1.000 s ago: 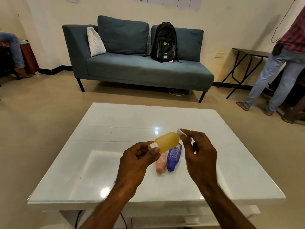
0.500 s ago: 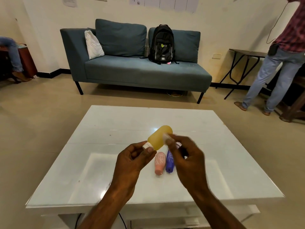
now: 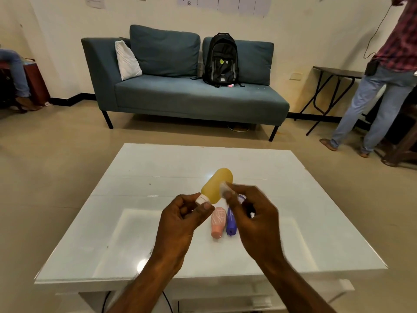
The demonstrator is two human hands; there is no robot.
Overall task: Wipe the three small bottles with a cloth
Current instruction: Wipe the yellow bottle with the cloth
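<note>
My left hand (image 3: 180, 219) pinches the white cap of a yellow bottle (image 3: 215, 184), holding it tilted above the white table (image 3: 144, 222), base pointing up and away. My right hand (image 3: 252, 218) holds a small white cloth (image 3: 224, 188) between thumb and fingers, pressed against the yellow bottle's right side. The hand is blurred. Under the hands, a pink bottle (image 3: 218, 222) and a blue bottle (image 3: 231, 223) lie side by side on the table, caps toward me. The blue one is partly hidden by my right hand.
A teal sofa (image 3: 191, 96) with a black backpack (image 3: 221, 59) stands beyond the table. A person in jeans (image 3: 379, 91) stands at the right by a folding table (image 3: 331, 73). Another person's legs (image 3: 15, 71) show at the far left.
My right hand has moved the cloth from the bottle's far end down along its side toward the cap. My left hand has tilted the bottle more upright.
</note>
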